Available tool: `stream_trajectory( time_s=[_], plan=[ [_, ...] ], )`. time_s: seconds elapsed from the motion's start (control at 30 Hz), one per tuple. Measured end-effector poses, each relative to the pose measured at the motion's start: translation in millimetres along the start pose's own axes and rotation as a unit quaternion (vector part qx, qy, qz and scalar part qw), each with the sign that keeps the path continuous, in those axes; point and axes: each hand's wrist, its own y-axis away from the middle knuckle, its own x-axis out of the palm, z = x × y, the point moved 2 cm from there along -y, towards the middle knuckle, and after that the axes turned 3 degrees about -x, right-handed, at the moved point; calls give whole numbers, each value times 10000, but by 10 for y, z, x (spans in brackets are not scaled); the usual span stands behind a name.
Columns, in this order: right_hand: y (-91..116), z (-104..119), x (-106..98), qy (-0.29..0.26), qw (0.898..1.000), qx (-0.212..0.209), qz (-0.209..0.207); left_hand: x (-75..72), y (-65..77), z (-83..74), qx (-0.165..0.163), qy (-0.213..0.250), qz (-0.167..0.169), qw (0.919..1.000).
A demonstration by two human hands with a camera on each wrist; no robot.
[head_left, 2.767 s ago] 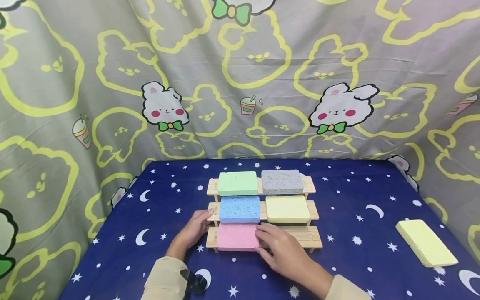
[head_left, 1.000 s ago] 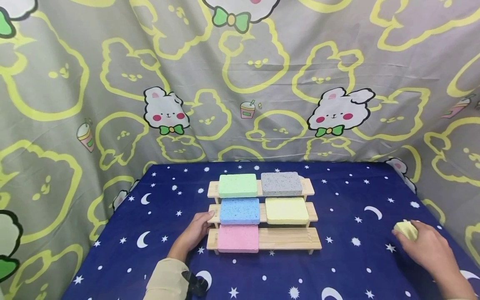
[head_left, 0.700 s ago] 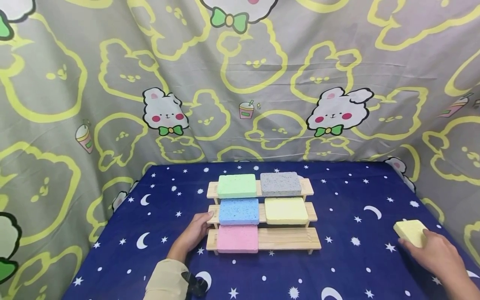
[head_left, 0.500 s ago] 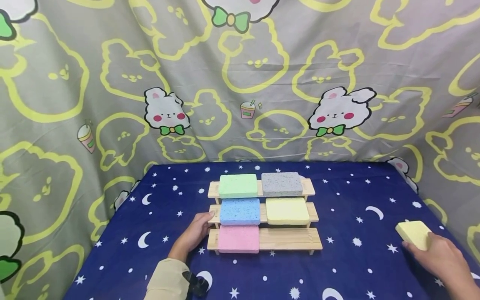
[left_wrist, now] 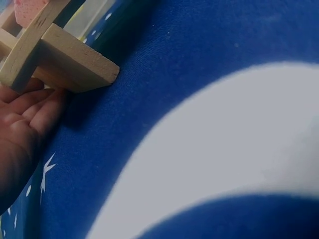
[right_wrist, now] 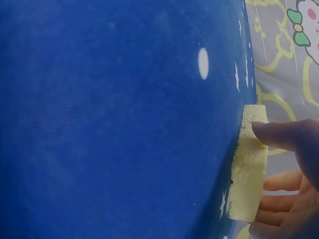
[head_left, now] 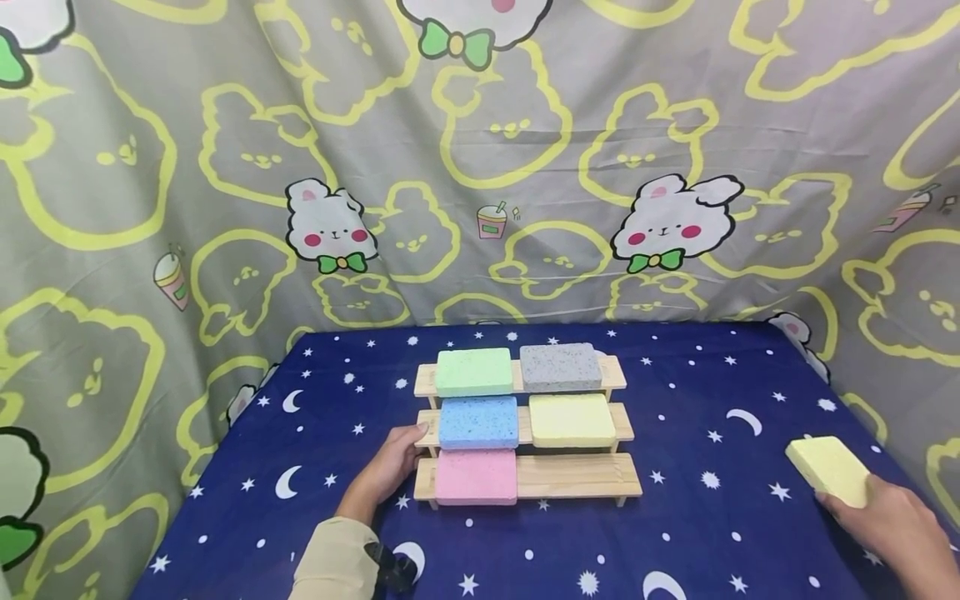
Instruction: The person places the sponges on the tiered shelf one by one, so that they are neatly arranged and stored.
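Note:
A wooden three-tier stand (head_left: 579, 477) sits mid-table. My left hand (head_left: 387, 467) holds the left end of its middle tier, thumb on top; in the left wrist view its fingers (left_wrist: 47, 110) reach in beside a wooden leg. Top tier: a green sponge (head_left: 474, 372) and a grey sponge (head_left: 560, 367). Middle tier: a blue sponge (head_left: 478, 422) and a pale yellow sponge (head_left: 572, 420). A pink sponge (head_left: 477, 477) lies on the left of the bottom tier. At far right my right hand (head_left: 896, 525) pinches another yellow sponge (right_wrist: 248, 174) between thumb and fingers.
A dark blue cloth (head_left: 592, 542) printed with stars and moons covers the table. Behind and at both sides hangs a grey curtain (head_left: 420, 125) with yellow outlines and rabbit faces. A black strap with a small device (head_left: 393, 567) is on the left wrist.
My right hand has gone from the pink sponge to the far right and taken hold of the yellow sponge lying there. Briefly tipped up, that sponge now lies flatter. My left hand stays put.

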Motion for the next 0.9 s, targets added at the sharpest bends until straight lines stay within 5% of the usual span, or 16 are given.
stream_trajectory(
  time_s=[0.57, 0.9],
  plan=[
    [36, 40, -50, -76, 9999, -38, -77, 12, -11, -14, -39, 7, 2, 10000],
    [27, 398, -117, -223, 9912, -1247, -383, 0, -19, -2, -24, 121, 7, 9999]
  ],
)
